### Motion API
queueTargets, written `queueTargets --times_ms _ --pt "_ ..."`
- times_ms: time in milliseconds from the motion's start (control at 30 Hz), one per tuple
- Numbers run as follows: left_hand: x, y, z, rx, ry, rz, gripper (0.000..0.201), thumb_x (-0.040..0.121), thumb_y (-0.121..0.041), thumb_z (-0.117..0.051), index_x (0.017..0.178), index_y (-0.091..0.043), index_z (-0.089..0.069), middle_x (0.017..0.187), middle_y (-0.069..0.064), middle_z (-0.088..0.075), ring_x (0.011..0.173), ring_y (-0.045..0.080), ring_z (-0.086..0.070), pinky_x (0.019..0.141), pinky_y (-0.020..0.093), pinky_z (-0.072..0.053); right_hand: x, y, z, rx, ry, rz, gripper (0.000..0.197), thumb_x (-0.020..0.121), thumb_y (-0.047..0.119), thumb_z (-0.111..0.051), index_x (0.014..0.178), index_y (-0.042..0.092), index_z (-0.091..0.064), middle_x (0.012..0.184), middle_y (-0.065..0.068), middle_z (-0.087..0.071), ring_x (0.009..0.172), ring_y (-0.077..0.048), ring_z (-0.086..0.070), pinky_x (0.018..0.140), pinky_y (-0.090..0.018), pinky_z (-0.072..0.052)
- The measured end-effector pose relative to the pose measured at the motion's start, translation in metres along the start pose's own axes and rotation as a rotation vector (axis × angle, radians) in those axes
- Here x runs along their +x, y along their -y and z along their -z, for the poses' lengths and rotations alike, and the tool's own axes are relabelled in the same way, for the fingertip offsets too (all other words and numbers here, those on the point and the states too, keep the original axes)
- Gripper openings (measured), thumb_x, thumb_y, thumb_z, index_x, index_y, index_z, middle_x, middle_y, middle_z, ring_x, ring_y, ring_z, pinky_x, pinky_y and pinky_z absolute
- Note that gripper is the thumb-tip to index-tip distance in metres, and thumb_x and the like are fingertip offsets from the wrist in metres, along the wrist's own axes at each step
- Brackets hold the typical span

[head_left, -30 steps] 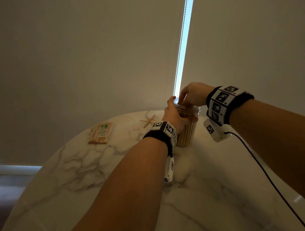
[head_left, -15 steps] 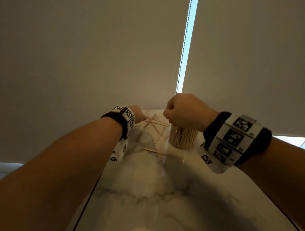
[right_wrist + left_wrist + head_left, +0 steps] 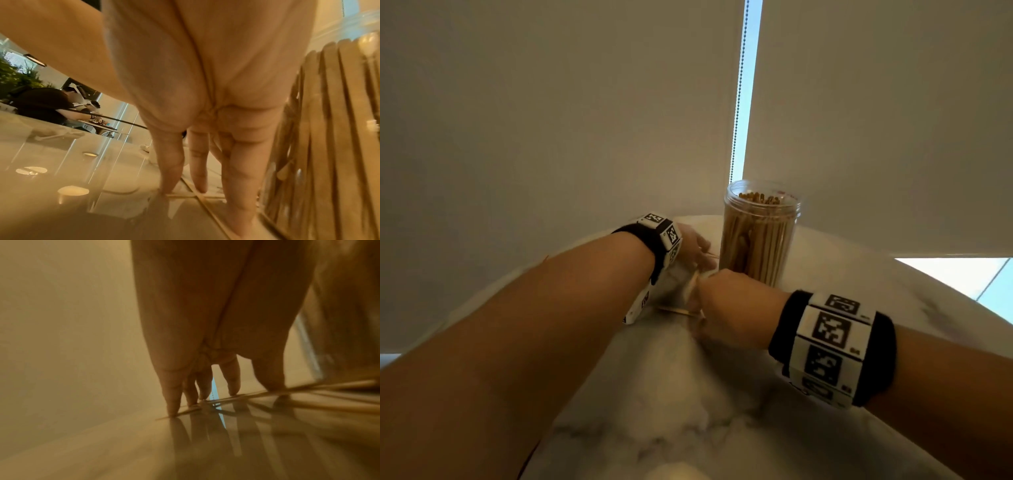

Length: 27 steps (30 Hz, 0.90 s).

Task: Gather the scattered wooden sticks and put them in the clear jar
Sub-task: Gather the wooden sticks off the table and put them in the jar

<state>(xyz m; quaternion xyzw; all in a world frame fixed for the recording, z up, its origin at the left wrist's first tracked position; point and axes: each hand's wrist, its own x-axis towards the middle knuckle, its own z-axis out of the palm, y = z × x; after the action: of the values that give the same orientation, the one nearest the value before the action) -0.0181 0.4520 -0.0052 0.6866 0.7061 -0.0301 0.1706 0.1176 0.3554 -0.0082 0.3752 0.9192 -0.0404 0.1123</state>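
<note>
The clear jar [image 3: 760,236] stands upright at the table's far side, packed with wooden sticks, its mouth uncovered. Left of its base lie several loose wooden sticks [image 3: 681,311], crossed over one another. My left hand [image 3: 697,251] reaches down onto them; in the left wrist view its straight fingers [image 3: 174,400] and thumb press their tips on the sticks [image 3: 246,394]. My right hand [image 3: 719,301] is beside the jar [image 3: 339,113], fingers [image 3: 197,172] pointing down and touching crossed sticks [image 3: 195,197] on the table. Neither hand has lifted a stick.
The round marble table [image 3: 688,394] has its curved edge just beyond the jar. Closed roller blinds [image 3: 551,120] hang behind, with a bead chain [image 3: 738,102] in the gap between them. In the right wrist view, people [image 3: 45,105] sit at another table.
My right hand left the top of the jar and came down onto the loose sticks left of it. My left hand let go of the jar and moved onto the sticks.
</note>
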Motion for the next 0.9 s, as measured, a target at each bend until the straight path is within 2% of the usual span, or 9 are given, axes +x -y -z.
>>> queueTargets --times_ms 100,167,233,333,467,633,767,833,900 --pt "-0.017 0.003 -0.006 -0.037 -0.104 -0.017 0.045 0.093 -0.035 -0.067 0.136 -0.025 -0.060 0.134 -0.003 -0.062 0.118 0.014 -0.056 0.087 0.019 -0.036 -0.011 0.005 0.000 -0.019 -0.057 -0.004 0.026 0.100 0.023 -0.050 0.113 0.006 -0.065 0.095 -0.006 -0.058 0.081 -0.021 -0.055 0.073 -0.030 -0.048" --pt "-0.033 0.006 -0.010 -0.033 -0.149 -0.006 0.041 0.092 -0.029 -0.069 0.133 -0.026 -0.064 0.131 -0.003 -0.064 0.116 0.014 -0.058 0.084 0.018 -0.036 -0.022 0.010 -0.001 -0.040 -0.074 -0.012 0.024 0.100 0.020 -0.052 0.115 0.006 -0.065 0.104 -0.009 -0.061 0.085 -0.023 -0.058 0.076 -0.031 -0.051" --pt "-0.051 0.010 -0.015 -0.037 -0.169 0.009 0.040 0.091 -0.026 -0.070 0.131 -0.026 -0.065 0.132 -0.004 -0.064 0.117 0.015 -0.058 0.084 0.018 -0.036 -0.035 0.016 -0.002 -0.038 -0.080 -0.005 0.025 0.099 0.015 -0.053 0.119 0.006 -0.064 0.115 -0.012 -0.061 0.098 -0.027 -0.063 0.085 -0.033 -0.055" --pt "-0.078 0.015 -0.023 -0.081 -0.173 0.030 0.040 0.089 -0.026 -0.072 0.129 -0.027 -0.067 0.132 -0.002 -0.064 0.118 0.016 -0.058 0.087 0.019 -0.038 -0.055 0.024 -0.004 -0.034 -0.089 -0.014 0.026 0.098 0.009 -0.052 0.121 0.006 -0.063 0.120 -0.013 -0.059 0.106 -0.030 -0.061 0.086 -0.034 -0.051" --pt "-0.115 0.018 -0.038 -0.111 -0.175 0.041 0.039 0.089 -0.028 -0.073 0.128 -0.026 -0.068 0.130 -0.002 -0.065 0.116 0.017 -0.060 0.089 0.022 -0.042 -0.082 0.034 -0.009 -0.012 -0.066 -0.038 0.021 0.096 0.007 -0.052 0.114 0.006 -0.063 0.115 -0.013 -0.058 0.101 -0.030 -0.060 0.082 -0.034 -0.049" --pt "-0.157 0.018 -0.053 -0.142 -0.202 0.012 0.028 0.088 -0.018 -0.071 0.116 -0.021 -0.075 0.116 -0.001 -0.071 0.108 0.017 -0.064 0.090 0.023 -0.047 -0.117 0.038 -0.019 0.086 -0.060 -0.116 0.025 0.098 0.014 -0.051 0.123 0.010 -0.054 0.120 -0.013 -0.058 0.107 -0.030 -0.057 0.089 -0.036 -0.048" --pt "-0.186 0.015 -0.064 -0.147 -0.214 0.011 0.021 0.088 -0.016 -0.069 0.108 -0.019 -0.077 0.108 -0.001 -0.074 0.102 0.016 -0.067 0.090 0.025 -0.051 -0.131 0.037 -0.022 0.095 -0.018 -0.198 0.025 0.098 0.018 -0.050 0.120 0.007 -0.058 0.119 -0.014 -0.061 0.097 -0.027 -0.058 0.078 -0.030 -0.044" --pt "-0.198 0.012 -0.069 -0.160 -0.229 0.021 0.023 0.089 -0.020 -0.069 0.111 -0.020 -0.076 0.113 0.000 -0.072 0.107 0.018 -0.065 0.091 0.027 -0.051 -0.136 0.036 -0.024 0.101 0.001 -0.225 0.026 0.097 0.017 -0.050 0.118 0.005 -0.060 0.117 -0.014 -0.062 0.087 -0.023 -0.052 0.074 -0.028 -0.042" --pt "-0.208 0.009 -0.076 -0.119 -0.235 0.061 0.041 0.089 -0.035 -0.071 0.127 -0.021 -0.066 0.128 0.004 -0.062 0.117 0.023 -0.058 0.097 0.030 -0.047 -0.142 0.036 -0.026 0.101 0.002 -0.246 0.027 0.096 0.018 -0.051 0.116 0.004 -0.061 0.115 -0.015 -0.064 0.083 -0.022 -0.049 0.072 -0.027 -0.040"
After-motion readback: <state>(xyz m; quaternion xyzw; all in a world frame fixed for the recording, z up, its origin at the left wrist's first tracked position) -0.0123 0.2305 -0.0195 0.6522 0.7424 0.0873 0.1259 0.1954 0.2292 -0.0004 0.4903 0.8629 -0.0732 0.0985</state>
